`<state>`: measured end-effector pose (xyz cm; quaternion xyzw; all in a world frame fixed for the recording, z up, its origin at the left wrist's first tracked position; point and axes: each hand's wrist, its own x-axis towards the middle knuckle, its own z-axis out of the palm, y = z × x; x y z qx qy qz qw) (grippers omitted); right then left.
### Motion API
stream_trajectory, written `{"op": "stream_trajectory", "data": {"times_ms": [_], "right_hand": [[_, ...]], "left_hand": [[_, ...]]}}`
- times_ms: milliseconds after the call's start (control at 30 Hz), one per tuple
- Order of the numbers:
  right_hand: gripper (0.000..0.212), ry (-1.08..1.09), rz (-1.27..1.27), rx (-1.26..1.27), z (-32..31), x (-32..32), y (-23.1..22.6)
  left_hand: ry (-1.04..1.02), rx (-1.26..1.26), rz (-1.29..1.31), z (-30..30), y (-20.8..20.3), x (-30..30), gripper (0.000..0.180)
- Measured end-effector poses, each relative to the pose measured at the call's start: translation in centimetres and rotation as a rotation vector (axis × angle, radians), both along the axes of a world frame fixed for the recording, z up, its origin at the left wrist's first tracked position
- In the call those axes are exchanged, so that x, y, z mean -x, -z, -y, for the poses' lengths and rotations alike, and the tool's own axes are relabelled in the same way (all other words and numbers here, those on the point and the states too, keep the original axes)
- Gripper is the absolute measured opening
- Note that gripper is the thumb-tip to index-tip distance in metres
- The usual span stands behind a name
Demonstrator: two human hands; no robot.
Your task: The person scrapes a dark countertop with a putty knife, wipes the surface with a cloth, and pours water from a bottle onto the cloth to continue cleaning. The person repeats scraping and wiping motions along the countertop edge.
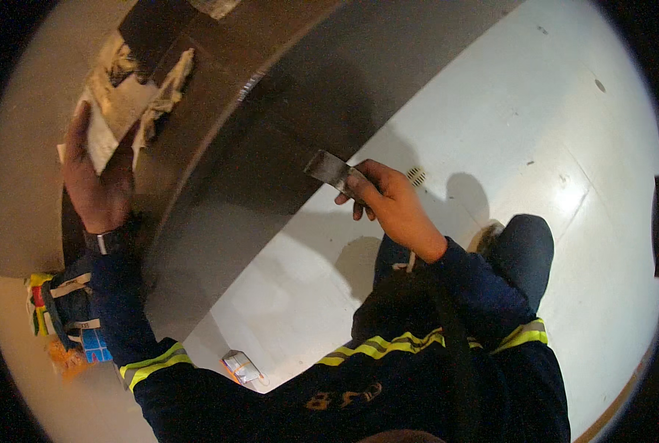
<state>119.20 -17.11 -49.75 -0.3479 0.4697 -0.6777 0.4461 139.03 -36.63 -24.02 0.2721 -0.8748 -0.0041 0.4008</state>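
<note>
In my right hand is a flat metal scraper blade, pinched between thumb and fingers. Its broad, worn end points up and left, over the edge of a dark grey panel. My left hand is raised at the far left, with finger and thumb spread along a torn whitish sheet. Ragged, yellowish strips edge that sheet, and its corners show on both sides of the hand. What the sheet is made of cannot be told. The remaining left fingers are hidden.
A curved dark ledge runs diagonally beside me above a pale floor. A small round drain grate lies near my right hand. At the lower left are a bag with colourful packets and a small silvery packet.
</note>
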Motion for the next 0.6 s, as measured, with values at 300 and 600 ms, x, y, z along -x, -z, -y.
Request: {"op": "stream_trajectory", "data": {"times_ms": [300,600], "right_hand": [[0.030,-0.005,0.030,0.022,0.3,-0.5,-2.6],[0.031,-0.039,0.010,0.111,0.9,-0.2,-5.2]], "left_hand": [[0.202,-0.339,-0.244,0.0,0.3,-0.1,0.063],[0.441,-0.925,-0.628,-0.2,-0.4,0.7,0.063]]}}
